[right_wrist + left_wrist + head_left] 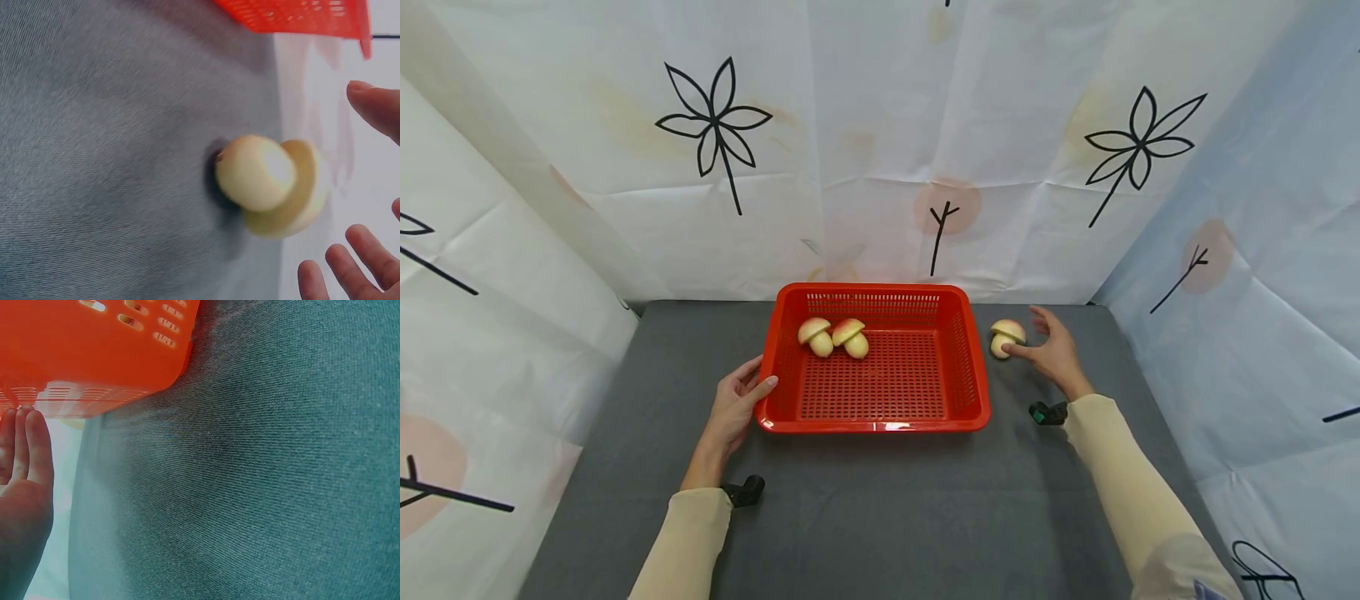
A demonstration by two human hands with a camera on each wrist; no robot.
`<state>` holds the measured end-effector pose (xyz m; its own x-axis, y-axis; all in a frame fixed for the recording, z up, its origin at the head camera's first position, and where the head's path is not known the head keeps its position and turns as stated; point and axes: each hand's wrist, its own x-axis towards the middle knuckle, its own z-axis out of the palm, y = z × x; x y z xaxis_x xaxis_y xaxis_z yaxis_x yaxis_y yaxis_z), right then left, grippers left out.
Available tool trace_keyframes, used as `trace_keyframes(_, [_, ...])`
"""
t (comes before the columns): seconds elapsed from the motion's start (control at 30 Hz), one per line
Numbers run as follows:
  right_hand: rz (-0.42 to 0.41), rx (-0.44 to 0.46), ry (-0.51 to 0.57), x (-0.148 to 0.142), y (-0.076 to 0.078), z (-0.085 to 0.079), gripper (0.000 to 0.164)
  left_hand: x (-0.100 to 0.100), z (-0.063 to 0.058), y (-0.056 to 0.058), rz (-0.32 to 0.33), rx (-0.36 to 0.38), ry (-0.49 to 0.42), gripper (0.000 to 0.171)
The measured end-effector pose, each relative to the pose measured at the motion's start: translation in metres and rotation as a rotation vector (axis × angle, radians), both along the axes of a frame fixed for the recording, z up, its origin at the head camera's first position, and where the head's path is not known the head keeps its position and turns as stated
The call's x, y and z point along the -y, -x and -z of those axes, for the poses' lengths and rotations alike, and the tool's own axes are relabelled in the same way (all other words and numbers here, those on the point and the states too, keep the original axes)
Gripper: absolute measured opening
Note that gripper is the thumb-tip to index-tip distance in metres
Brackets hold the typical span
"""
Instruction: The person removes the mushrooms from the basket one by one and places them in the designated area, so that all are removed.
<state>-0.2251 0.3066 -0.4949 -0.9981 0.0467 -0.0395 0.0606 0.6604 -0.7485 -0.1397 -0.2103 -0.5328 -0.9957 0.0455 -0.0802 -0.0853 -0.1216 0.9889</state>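
L hand (732, 410) pinches basket (872, 427); R hand (1057, 354) spread, empty, by mushroom (1006, 332): fore-aft axis, cap twd backdrop (865, 217).

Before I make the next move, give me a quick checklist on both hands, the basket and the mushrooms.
1. Left hand at the red basket's left rim: ok.
2. Two mushrooms inside the basket: ok.
3. Loose mushroom near the right hand: ok.
4. Right hand gripping that mushroom: not ok, grip not closed.
5. Room in the basket: ok, right half bare.
6. Whole basket base touching the table: cannot tell, mostly hidden.
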Motion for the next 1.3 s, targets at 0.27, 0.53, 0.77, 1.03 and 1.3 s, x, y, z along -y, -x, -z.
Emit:
trace_keyframes(0.27, [-0.089,-0.075,0.03,0.008,-0.005,-0.021,0.093,-0.001,-0.001,0.001,-0.008,0.026,0.003,0.064])
trace_keyframes(0.53, [-0.201,-0.116,0.071,0.029,-0.007,-0.047,0.091,0.0,-0.002,0.0,0.0,0.022,0.005,0.064])
trace_keyframes(0.77, [-0.278,-0.135,0.077,0.057,-0.005,-0.062,0.087,0.0,-0.002,0.0,-0.003,0.031,-0.004,0.065])
trace_keyframes(1.03, [-0.325,-0.116,0.097,0.09,0.002,-0.067,0.087,-0.001,0.0,0.001,-0.004,0.029,-0.012,0.064])
trace_keyframes(1.3, [-0.409,-0.086,0.123,0.124,0.009,-0.056,0.089,0.0,0.0,0.001,-0.004,0.03,-0.013,0.063])
